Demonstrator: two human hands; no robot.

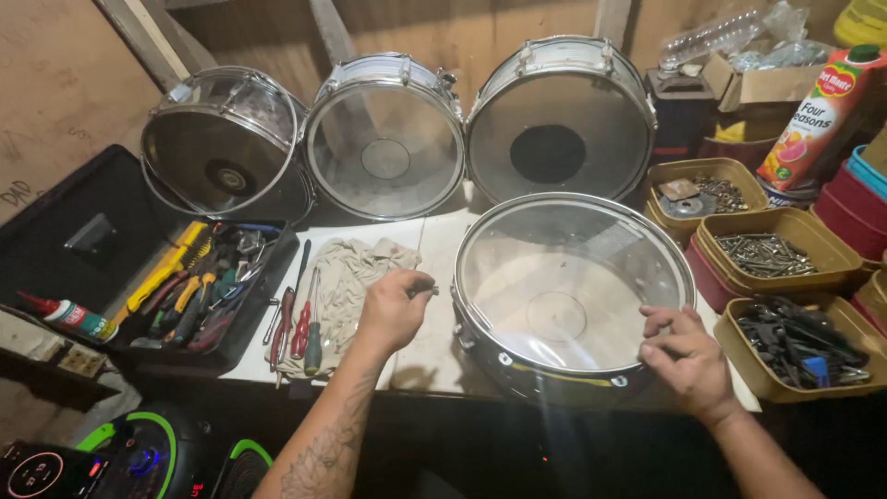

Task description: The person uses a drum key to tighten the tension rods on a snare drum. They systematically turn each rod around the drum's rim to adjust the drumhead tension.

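A snare drum with a clear head and chrome rim lies flat on the white bench top in front of me. My left hand is closed on a small metal tool at the drum's left rim. At the drum's near right edge, my right hand rests with its fingers curled on the rim. Nothing shows inside that hand.
Three more drums lean against the back wall. A beige rag, screwdrivers and an open tool case lie left. Tan trays of screws and black parts sit right, near a juice carton.
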